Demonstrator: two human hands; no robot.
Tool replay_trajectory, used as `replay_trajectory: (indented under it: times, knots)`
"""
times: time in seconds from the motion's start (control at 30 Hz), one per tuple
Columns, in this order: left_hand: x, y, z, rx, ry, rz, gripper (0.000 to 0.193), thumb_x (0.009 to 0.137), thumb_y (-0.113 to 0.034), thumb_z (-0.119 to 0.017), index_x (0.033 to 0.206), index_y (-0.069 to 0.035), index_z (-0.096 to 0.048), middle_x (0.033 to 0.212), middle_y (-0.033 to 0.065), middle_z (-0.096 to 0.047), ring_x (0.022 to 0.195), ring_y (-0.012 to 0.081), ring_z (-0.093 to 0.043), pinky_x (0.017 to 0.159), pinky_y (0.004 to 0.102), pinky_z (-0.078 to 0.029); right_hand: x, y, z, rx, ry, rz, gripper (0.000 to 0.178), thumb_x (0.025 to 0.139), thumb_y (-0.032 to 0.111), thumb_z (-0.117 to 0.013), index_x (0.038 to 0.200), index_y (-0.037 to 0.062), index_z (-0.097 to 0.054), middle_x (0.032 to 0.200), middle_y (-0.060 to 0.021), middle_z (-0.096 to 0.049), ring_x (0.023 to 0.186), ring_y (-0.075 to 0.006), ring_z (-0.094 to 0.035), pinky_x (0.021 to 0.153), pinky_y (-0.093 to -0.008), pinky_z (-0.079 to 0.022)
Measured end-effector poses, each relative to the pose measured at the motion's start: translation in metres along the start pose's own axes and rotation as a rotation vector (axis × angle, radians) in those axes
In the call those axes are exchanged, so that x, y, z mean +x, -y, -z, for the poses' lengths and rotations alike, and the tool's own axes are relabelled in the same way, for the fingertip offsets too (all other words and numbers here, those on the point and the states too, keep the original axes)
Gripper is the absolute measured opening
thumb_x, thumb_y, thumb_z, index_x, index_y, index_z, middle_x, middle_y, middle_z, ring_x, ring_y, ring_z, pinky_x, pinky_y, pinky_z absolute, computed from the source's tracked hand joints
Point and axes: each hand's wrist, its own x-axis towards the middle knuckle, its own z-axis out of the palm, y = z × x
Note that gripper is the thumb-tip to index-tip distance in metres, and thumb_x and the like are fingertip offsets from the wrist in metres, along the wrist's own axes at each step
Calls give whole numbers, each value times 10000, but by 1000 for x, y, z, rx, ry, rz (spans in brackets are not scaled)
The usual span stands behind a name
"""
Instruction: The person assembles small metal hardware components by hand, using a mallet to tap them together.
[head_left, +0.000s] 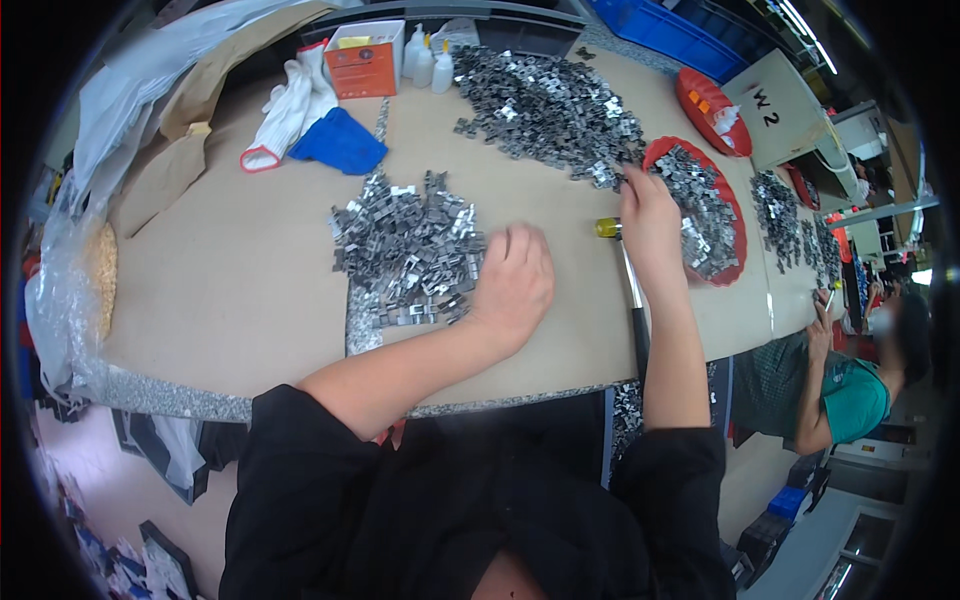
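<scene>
My left hand (514,285) rests on the table at the right edge of a heap of small grey metal clips (405,245). Its fingers are curled in, and whatever they may hold is hidden. Farther right, my right hand (652,215) reaches to the near right end of a larger heap of the same clips (545,110). Its fingertips are pinched together, too small to show what is between them. Beside its wrist lies a hammer (638,310) with a yellow head end and black grip. A red scalloped tray (741,240) full of clips sits just right of this hand.
At the back left lie white gloves (292,105), a blue cloth piece (340,142), an orange-and-white box (365,68) and white squeeze bottles (423,65). Another red tray (735,135) and more clips (778,215) are at right. A co-worker in green (855,405) sits beyond.
</scene>
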Motion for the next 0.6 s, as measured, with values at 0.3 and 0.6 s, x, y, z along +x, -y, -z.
replay_trajectory:
  times: [0.3, 0.6]
  knots:
    - [5, 8, 5, 268, 140, 127, 394, 776, -129, -435, 1096, 87, -513, 1087, 244, -521, 1116, 345, -406, 914, 486, -300, 17, 18, -52, -382, 268, 73, 383, 746, 44, -483, 1128, 29, -466, 992, -147, -576, 907, -313, -564, 807, -404, -424]
    - [7, 9, -7, -41, -281, -49, 308, 694, -85, -490, 967, 51, -527, 936, 170, -549, 970, 279, -482, 823, 304, -391, -7, 23, -22, -192, 87, 128, 168, 747, 97, -572, 910, 70, -541, 781, -102, -611, 772, -264, -587, 664, -377, -419]
